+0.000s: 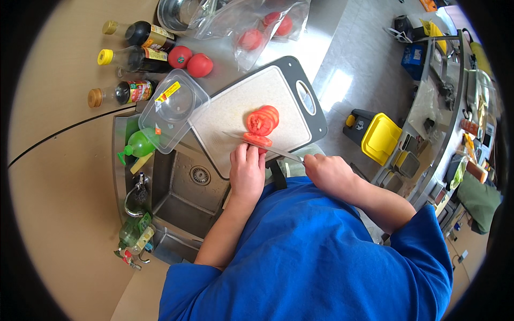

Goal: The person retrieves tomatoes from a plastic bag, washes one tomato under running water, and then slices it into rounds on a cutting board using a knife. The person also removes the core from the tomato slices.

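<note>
A white cutting board with a dark grey rim (225,108) lies before me. On it several round tomato slices (262,120) overlap in a small stack. My left hand (246,164) holds the remaining piece of tomato (262,151) at the board's near edge, its fingertips mostly hiding it. My right hand (329,170) grips a kitchen knife (283,152) by the handle, which the fist covers. The blade lies across the board, between a cut slice (257,139) and the held piece, close to my left fingertips.
A clear plastic container (168,120) overlaps the board's left corner. Beyond it stand two whole tomatoes (200,65), sauce bottles (154,59) and a plastic bag (237,24) with tomatoes. A steel sink (188,200) is at left; a yellow-lidded bin (380,138) stands on the floor at right.
</note>
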Action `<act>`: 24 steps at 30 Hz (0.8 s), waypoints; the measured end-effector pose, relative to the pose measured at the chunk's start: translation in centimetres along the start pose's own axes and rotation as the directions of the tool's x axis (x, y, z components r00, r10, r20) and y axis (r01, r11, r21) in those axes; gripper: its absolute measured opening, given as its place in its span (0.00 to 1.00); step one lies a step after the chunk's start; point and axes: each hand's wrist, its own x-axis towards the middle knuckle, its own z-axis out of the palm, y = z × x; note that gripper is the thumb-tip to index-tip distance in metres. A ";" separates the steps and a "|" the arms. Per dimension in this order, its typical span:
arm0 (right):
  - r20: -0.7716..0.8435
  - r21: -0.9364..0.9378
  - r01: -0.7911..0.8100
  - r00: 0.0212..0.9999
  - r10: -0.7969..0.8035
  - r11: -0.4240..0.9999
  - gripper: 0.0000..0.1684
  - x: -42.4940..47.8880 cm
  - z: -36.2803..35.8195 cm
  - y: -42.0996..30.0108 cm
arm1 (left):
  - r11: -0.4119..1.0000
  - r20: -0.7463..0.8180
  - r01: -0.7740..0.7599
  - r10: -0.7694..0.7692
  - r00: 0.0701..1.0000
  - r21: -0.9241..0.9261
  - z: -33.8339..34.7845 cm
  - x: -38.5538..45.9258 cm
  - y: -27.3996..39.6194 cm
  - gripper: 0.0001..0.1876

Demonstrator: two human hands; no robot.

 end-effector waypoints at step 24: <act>-0.026 0.030 0.036 0.999 -0.035 0.999 0.08 2.0 1.5 -0.2 | 1.000 -0.051 -0.024 0.024 0.998 -0.012 0.5 -0.5 -0.6 0.19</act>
